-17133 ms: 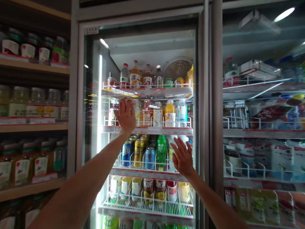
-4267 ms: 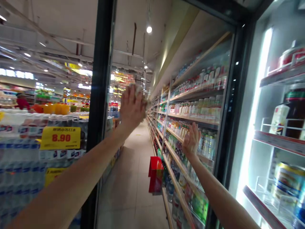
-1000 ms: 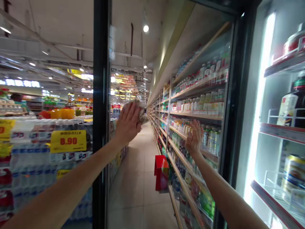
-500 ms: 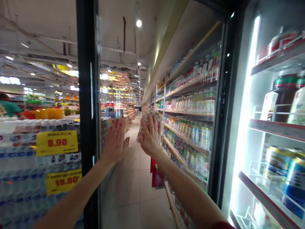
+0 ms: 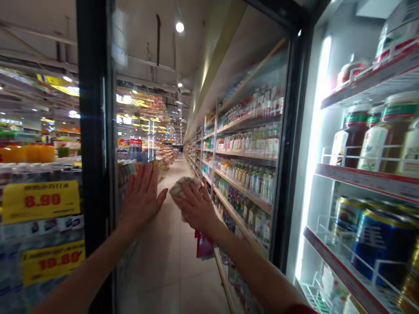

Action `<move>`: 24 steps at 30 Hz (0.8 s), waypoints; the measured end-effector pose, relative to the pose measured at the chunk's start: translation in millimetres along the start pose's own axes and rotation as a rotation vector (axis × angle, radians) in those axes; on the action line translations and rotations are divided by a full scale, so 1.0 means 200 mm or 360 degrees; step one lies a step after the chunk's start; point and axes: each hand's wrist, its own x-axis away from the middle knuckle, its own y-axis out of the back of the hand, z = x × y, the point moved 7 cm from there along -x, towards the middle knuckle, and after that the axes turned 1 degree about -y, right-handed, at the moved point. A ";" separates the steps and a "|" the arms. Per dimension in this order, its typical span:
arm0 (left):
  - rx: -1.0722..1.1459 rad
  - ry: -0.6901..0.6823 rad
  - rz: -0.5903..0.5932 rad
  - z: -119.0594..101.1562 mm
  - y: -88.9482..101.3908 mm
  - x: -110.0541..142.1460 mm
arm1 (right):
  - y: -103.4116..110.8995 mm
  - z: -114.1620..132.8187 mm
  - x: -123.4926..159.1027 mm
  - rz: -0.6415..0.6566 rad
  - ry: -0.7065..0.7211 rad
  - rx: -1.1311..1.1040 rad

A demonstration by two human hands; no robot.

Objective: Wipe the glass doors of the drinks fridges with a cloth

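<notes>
An open glass fridge door with a dark frame stands in front of me, and the shop aisle shows through its pane. My left hand lies flat near the left side of the pane, fingers stretched and thumb out, holding nothing. To its right, my right hand presses a pale crumpled cloth on the glass. The cloth pokes out past the fingertips on the left; the rest is under the palm.
At right is the lit fridge, its wire shelves carrying bottles and a blue can. Yellow price signs hang on stacked bottles at left. Beyond the glass are drink shelves, a red object and the aisle floor.
The cloth has passed from my left hand to my right. My right hand has moved left and then down with it; my left hand has shifted left. The view has turned slightly right.
</notes>
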 end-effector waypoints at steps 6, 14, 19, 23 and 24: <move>-0.0030 -0.0016 0.0108 -0.08 -0.06 0.26 | 0.23 -0.58 0.38 -0.0669 -0.1127 0.0266; -0.0035 -0.0050 0.0111 -0.09 -0.07 0.33 | -0.07 0.11 0.25 -0.0092 -0.0217 0.0034; -0.0096 -0.0107 0.0101 -0.11 -0.06 0.34 | 0.13 -0.53 0.55 -0.0764 -0.1345 0.0225; -0.0078 -0.0094 0.0124 -0.10 -0.07 0.34 | 0.07 -0.39 0.49 -0.0755 -0.1431 0.0154; -0.0083 -0.0089 0.0123 -0.10 -0.08 0.34 | 0.02 -0.25 0.41 -0.0579 -0.1155 0.0119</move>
